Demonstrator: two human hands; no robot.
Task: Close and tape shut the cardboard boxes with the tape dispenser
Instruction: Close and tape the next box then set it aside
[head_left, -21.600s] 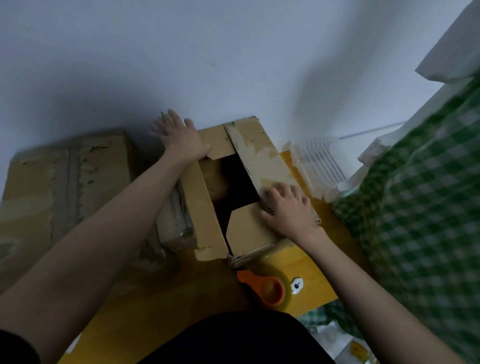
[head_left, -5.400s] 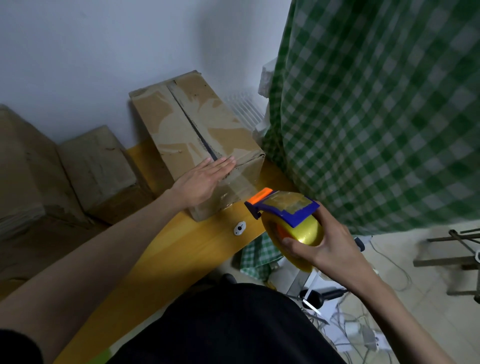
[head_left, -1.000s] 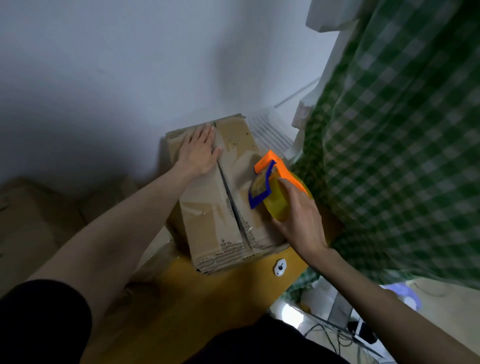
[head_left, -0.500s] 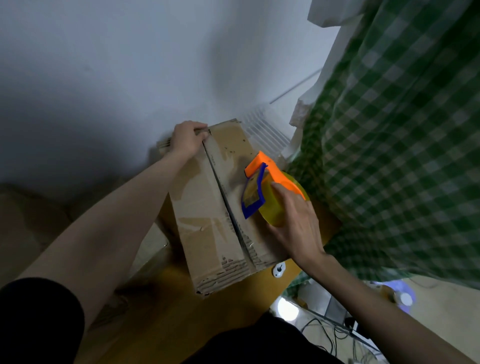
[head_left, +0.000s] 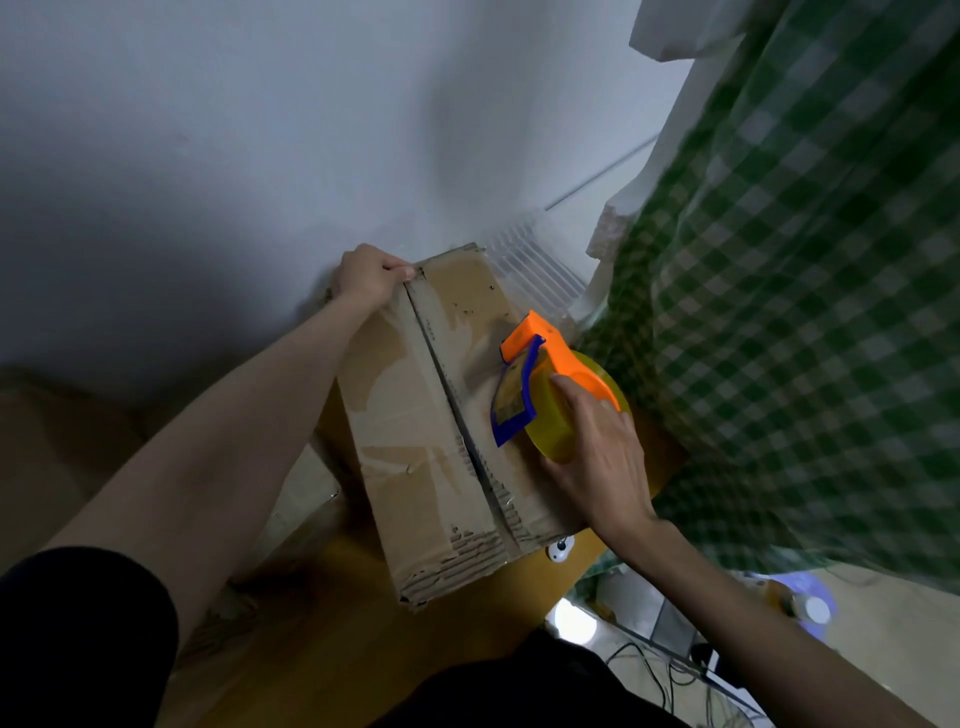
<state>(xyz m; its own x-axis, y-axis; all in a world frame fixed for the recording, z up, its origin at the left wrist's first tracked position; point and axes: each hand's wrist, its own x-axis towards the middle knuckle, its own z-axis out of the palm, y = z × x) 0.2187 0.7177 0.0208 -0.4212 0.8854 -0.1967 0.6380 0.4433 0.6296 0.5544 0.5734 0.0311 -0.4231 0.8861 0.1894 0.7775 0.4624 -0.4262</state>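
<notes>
Under my right hand (head_left: 597, 457) sits the dispenser (head_left: 550, 395), fingers curled round its yellow roll, its orange and blue head resting on the right flap of the box (head_left: 441, 426). Beyond that, my left hand (head_left: 369, 273) grips the box's far edge, fingers hooked over it beside the centre seam. Nearer me, the box stands on the table (head_left: 332, 649), with a green checked cloth (head_left: 805, 312) hanging right of my right hand.

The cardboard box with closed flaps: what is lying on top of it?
On the cardboard box, the left hand grips the far edge; the right hand holds the tape dispenser on the right flap. The box's inside is covered.
</notes>
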